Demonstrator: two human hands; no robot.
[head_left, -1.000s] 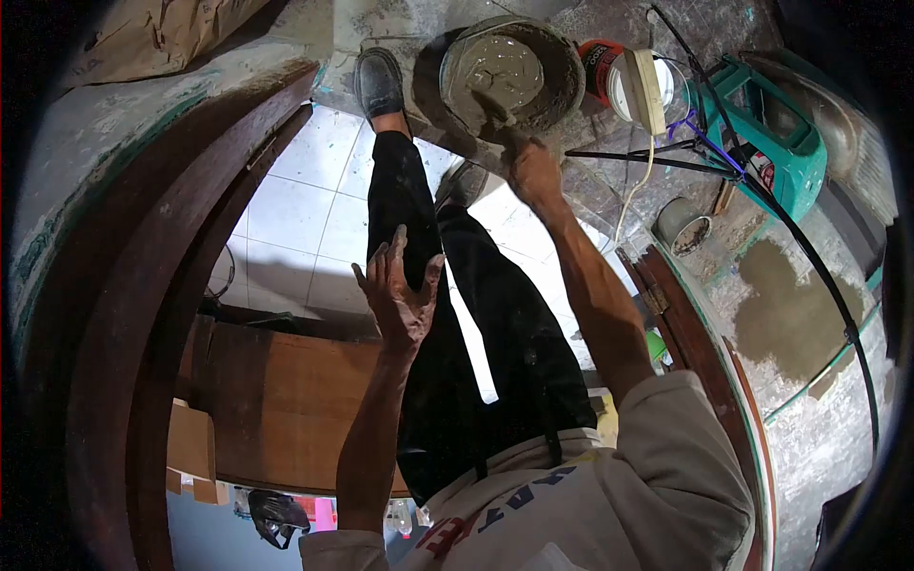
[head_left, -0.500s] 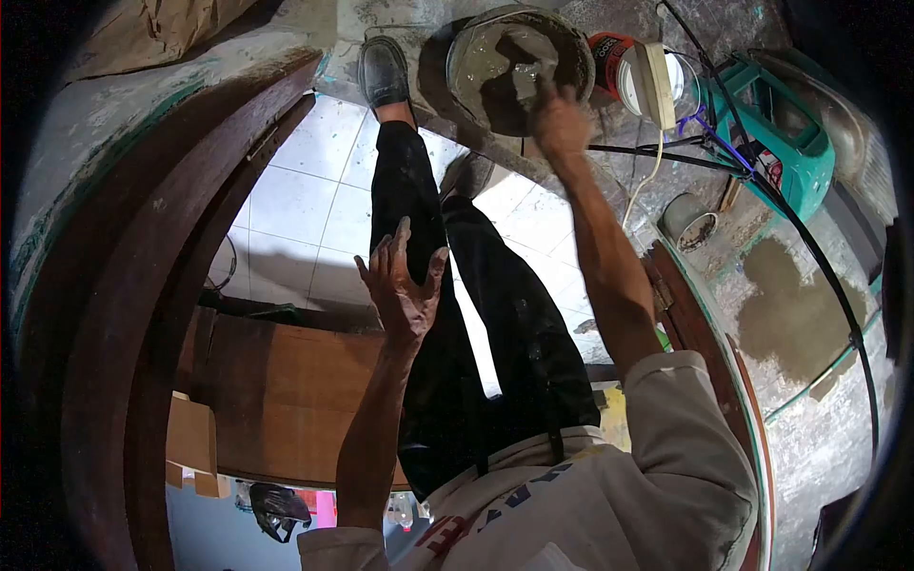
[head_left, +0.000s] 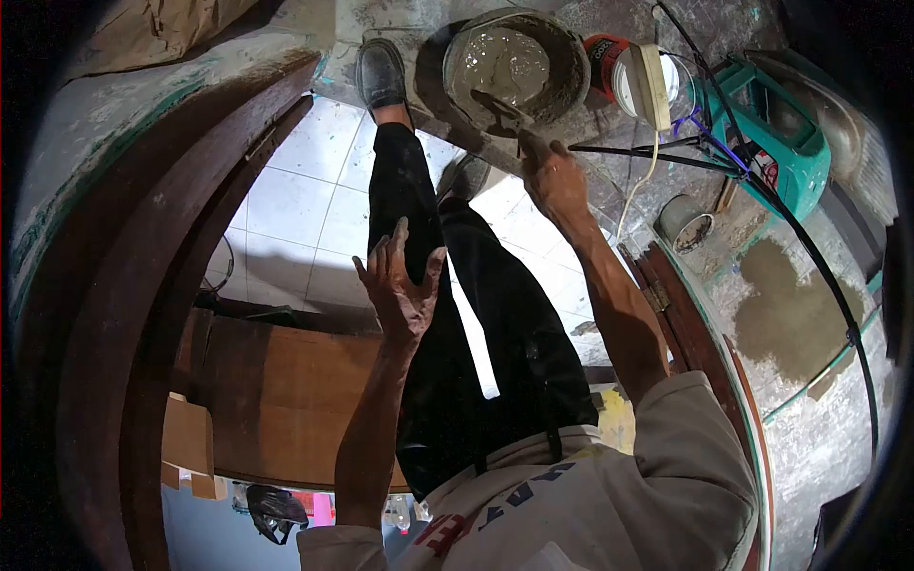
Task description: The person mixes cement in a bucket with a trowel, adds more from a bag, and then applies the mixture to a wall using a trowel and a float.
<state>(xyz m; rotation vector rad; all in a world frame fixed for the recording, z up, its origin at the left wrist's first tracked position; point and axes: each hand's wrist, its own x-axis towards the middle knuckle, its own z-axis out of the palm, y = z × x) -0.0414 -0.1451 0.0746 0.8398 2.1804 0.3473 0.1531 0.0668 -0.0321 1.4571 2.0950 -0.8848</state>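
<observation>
On the left, the person's left hand point(head_left: 398, 285) is hanging over the dark trousers point(head_left: 407, 200), fingers spread wide and holding nothing. Farther off and to the right, a mortar-smeared trowel point(head_left: 497, 105) is resting its blade inside the near side of a round bucket point(head_left: 572, 68) that is holding wet grey mortar point(head_left: 500, 59). The right hand point(head_left: 556, 181) is gripping the trowel's handle, fingers curled closed. Just right of the bucket, a red-and-white pail point(head_left: 602, 65) is standing.

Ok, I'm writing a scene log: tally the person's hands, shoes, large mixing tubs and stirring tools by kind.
Left hand plus right hand: 2
Left shoe plus right shoe: 2
Large mixing tub: 1
Stirring tool: 1
Total: 6
</observation>
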